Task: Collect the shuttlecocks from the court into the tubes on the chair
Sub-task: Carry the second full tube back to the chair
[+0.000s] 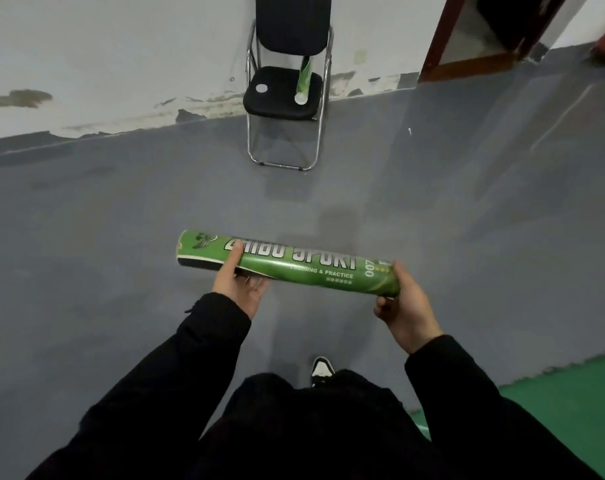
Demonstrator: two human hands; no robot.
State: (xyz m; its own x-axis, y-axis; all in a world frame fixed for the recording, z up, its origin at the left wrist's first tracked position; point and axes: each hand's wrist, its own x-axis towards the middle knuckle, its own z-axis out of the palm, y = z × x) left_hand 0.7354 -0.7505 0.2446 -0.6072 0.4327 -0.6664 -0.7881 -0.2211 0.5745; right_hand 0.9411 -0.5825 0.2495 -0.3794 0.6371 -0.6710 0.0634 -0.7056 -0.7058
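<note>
I hold a long green shuttlecock tube (294, 266) level in front of me. My left hand (240, 284) supports it from below near its left end, thumb lying over the top. My right hand (403, 306) grips its right end with curled fingers. Ahead stands a black folding chair (287, 98) against the wall. A second green tube (304, 79) lies on the chair seat, white cap toward me. A round white lid (261, 88) lies on the seat's left side. No loose shuttlecock is in sight.
Grey floor (121, 220) stretches between me and the chair. A white scuffed wall (121, 46) runs behind it. A dark red door frame (467, 60) stands at the upper right. Green court flooring (571, 410) begins at the lower right. My shoe (322, 370) shows below.
</note>
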